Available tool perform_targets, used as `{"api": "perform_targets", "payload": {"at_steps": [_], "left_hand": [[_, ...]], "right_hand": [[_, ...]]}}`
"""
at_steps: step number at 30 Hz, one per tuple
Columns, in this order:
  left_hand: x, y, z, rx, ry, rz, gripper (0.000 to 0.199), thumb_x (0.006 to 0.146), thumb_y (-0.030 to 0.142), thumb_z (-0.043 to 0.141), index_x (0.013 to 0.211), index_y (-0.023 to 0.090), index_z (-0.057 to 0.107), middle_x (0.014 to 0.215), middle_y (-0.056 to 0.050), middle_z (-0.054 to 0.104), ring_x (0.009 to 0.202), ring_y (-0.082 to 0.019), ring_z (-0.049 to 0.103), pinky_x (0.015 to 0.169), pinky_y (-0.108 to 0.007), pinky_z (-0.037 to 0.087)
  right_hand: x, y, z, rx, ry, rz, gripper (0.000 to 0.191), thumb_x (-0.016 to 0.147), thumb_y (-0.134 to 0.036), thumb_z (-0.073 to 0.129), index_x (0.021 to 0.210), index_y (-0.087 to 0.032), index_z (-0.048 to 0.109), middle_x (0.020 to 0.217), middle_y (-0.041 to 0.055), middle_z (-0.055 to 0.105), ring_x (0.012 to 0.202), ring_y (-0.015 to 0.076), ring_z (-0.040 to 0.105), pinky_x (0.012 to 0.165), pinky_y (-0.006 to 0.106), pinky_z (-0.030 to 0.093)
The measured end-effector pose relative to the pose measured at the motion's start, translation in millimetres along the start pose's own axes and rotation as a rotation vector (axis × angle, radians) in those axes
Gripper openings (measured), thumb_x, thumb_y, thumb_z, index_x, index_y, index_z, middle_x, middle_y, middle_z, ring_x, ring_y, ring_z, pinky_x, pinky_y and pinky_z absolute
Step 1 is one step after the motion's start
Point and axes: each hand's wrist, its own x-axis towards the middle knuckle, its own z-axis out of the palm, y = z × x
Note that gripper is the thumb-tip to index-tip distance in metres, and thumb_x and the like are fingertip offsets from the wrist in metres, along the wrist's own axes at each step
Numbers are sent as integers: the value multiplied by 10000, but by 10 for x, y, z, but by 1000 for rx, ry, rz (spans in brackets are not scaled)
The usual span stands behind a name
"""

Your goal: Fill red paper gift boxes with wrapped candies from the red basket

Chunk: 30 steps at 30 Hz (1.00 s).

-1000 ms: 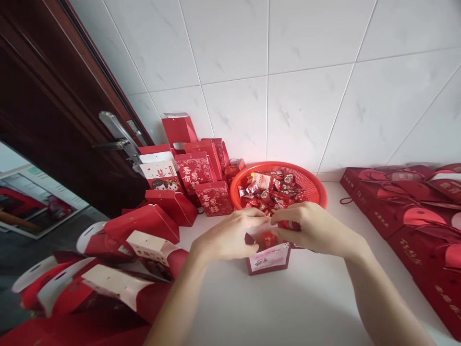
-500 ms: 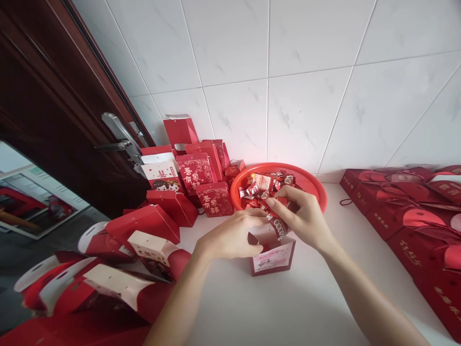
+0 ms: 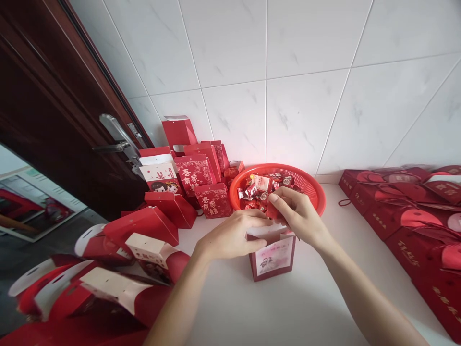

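Note:
A small dark red candy box point(image 3: 274, 259) with a pale pink picture label stands upright on the white surface, its top open. My left hand point(image 3: 237, 233) is closed on the box's left edge, thumb at the front and fingers over the opening. Just above the opening, my right hand point(image 3: 300, 214) pinches a red-wrapped candy point(image 3: 275, 209), partly hidden by the fingers. Behind both hands sits a red plastic basket point(image 3: 317, 192) with several wrapped candies point(image 3: 261, 183) in it. What lies inside the box is hidden.
Red and cream paper boxes point(image 3: 212, 201) crowd the left side, several with open flaps. Larger dark red boxes with ribbons point(image 3: 389, 216) line the right. A tiled wall point(image 3: 302, 110) rises behind, and a dark door point(image 3: 54, 96) with a metal handle stands at left.
A dark brown wrapped candy with white lettering, at the box opening before, is out of sight. My right hand has shifted slightly up and left, showing a red-wrapped candy; more of the box label shows.

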Motion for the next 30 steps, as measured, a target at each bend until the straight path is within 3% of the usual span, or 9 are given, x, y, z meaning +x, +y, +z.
{"api": "perform_targets", "payload": {"at_steps": [4,9,16,20,23,25,28,30], "left_hand": [[32,40,21,-82,148,19,196,895,340,712,1026,201,758,1064,-59,725,1004,-220,668,884,-310,529],[66,81,58,-174,310,0,315,975,389,593,771,160,666,814,-24,662,821,-171,618,764,-276,502],[38,133,37,-255,461,-20,358,973,426,585,712,181,602,706,6,533,696,-140,503,662,-259,427],[41,89,29,-247,522,-13,447,963,444,593,623,200,435,650,24,376,634,-135,389,609,-272,364],[52,52,46,-240,568,-19,477,962,450,590,624,206,358,650,26,346,624,-133,366,606,-274,361],[44,48,49,-247,566,-38,438,966,454,583,649,206,411,667,20,411,643,-137,422,625,-273,394],[-8,75,11,-249,502,-78,230,954,439,617,917,213,598,887,-24,630,840,-175,599,790,-292,490],[-68,105,-45,-220,446,-69,250,933,407,657,1095,224,606,1084,-60,673,1007,-201,639,930,-322,498]], "right_hand": [[-1,36,31,-29,18,-72,484,981,-604,498,728,-193,486,598,-47,405,542,92,336,485,236,286],[-35,23,37,-32,-19,-95,475,990,-577,506,712,-197,450,639,-37,415,570,93,342,496,236,287],[2,-39,-125,-45,37,-64,549,958,-637,518,646,-206,381,563,-46,368,503,80,324,442,234,250],[1,-86,-239,61,-90,-5,450,897,-616,635,780,-190,549,521,-71,389,433,72,329,399,230,242],[-5,-90,-282,130,-170,28,403,838,-564,733,910,-189,604,533,-82,412,408,67,329,379,225,225],[-5,-81,-301,161,-168,29,389,819,-541,762,890,-194,601,548,-75,437,407,64,336,375,223,226],[-7,-72,-348,193,-129,5,372,813,-513,781,870,-197,594,518,-85,418,397,55,305,371,218,223],[-16,-76,-402,196,-97,-17,367,809,-499,793,853,-198,587,488,-99,380,392,50,278,365,212,210]]}}
